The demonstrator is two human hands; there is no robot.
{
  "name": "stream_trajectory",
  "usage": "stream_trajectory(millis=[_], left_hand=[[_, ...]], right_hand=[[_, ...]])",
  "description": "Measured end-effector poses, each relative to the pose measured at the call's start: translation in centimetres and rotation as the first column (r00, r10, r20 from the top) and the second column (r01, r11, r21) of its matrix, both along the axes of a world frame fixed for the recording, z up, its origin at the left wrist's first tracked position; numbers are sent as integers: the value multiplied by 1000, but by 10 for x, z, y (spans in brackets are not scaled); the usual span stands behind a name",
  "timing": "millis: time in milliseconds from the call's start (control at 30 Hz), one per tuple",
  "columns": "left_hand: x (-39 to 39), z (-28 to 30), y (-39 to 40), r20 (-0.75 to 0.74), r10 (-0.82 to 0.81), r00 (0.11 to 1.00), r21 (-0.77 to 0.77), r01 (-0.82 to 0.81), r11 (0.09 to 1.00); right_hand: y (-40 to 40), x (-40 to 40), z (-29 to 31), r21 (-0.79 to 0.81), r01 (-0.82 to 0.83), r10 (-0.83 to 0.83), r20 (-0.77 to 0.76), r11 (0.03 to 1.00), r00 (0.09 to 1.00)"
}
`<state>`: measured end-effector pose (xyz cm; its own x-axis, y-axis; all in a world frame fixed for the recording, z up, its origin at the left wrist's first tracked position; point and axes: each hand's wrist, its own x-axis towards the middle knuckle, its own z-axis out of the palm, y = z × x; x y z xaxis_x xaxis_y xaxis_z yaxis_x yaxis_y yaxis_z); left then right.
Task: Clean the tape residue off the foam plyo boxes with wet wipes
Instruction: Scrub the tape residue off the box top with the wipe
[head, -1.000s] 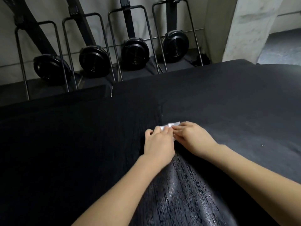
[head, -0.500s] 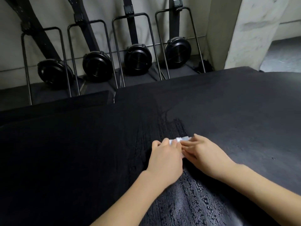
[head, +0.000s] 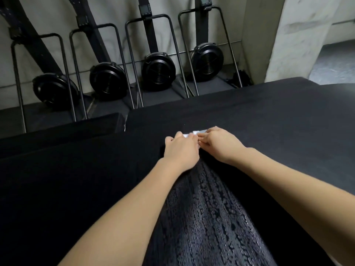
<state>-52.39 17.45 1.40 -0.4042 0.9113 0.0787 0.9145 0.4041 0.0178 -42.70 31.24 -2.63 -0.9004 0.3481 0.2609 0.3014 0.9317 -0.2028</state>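
wet wipe (head: 195, 133) flat on the black foam plyo box (head: 269, 120), far end of a wet streak (head: 207, 217) | your left hand (head: 181, 151) and right hand (head: 221, 144) press it together, fingers curled over it | rowing machines (head: 158, 71) stand against the wall beyond

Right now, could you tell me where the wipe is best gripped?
Probably along its near edge, coming from above and from the person's side. The wipe lies flat on the box, only its far strip showing past the left hand and right hand, so fingers on top can hold it.
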Motion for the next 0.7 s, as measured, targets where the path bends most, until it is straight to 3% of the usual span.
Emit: stream_trajectory(millis=[200, 333, 467, 700], left_hand=[[-7, -2, 10, -11, 4, 1000, 33, -4, 999], [32, 0, -31, -60, -106, 993, 102, 112, 988], [57, -12, -59, -149, -166, 975, 132, 186, 974], [-4, -7, -10, -83, -65, 994, 109, 74, 991]], right_hand=[[-1, -4, -1, -101, 69, -69, 0, 993, 998], [-32, 47, -5, 126, 29, -41, 92, 992, 995], [-54, 77, -4, 141, -3, -13, 115, 990, 993], [-5, 3, -1, 123, 29, -39, 86, 992, 996]])
